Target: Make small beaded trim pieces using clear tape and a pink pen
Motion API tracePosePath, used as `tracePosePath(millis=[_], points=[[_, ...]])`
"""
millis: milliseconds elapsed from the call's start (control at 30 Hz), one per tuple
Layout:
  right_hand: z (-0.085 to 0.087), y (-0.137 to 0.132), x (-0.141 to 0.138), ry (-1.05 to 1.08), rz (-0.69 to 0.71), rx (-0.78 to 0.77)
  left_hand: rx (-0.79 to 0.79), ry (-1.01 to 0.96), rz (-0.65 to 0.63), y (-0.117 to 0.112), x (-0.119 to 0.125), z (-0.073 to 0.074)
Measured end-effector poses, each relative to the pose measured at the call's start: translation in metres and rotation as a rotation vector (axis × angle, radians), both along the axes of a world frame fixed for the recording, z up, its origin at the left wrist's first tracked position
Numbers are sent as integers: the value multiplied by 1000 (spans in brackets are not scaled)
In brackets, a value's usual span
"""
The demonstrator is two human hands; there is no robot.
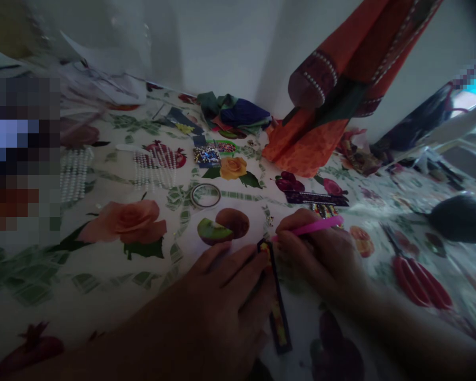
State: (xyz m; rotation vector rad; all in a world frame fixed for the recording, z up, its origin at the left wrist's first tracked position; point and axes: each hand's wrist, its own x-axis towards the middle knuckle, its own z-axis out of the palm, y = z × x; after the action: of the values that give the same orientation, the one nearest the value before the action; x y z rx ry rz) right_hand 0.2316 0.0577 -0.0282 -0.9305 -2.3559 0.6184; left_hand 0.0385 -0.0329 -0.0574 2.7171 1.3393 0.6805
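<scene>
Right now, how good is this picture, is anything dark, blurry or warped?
In the head view, everything is dim, darkest on the left hand and the right hand gripping a pink stick; the wide lens bends the edges, tilting the orange cloth; a pixelated patch hides the left edge; the far right side looks soft.

There is one left hand [218, 301] and one right hand [317, 259] at the near side, with one pink stick [315, 226] and two black strips [276, 301] to the right. Farther off lie two panels of pearl strands [154, 166], one tape roll [205, 195] and one orange garment [305, 143].
</scene>
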Motion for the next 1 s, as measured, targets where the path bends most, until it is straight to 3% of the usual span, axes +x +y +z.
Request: tracePosePath(millis=[267,667,1000], points=[[4,-2,2,30,-11,53,-7,43,-52,6,-5,7],[11,-5,5,49,-23,122,-15,31,-74,8,-8,4],[9,-3,5,79,132,102,-1,51,-47,6,-10,6]])
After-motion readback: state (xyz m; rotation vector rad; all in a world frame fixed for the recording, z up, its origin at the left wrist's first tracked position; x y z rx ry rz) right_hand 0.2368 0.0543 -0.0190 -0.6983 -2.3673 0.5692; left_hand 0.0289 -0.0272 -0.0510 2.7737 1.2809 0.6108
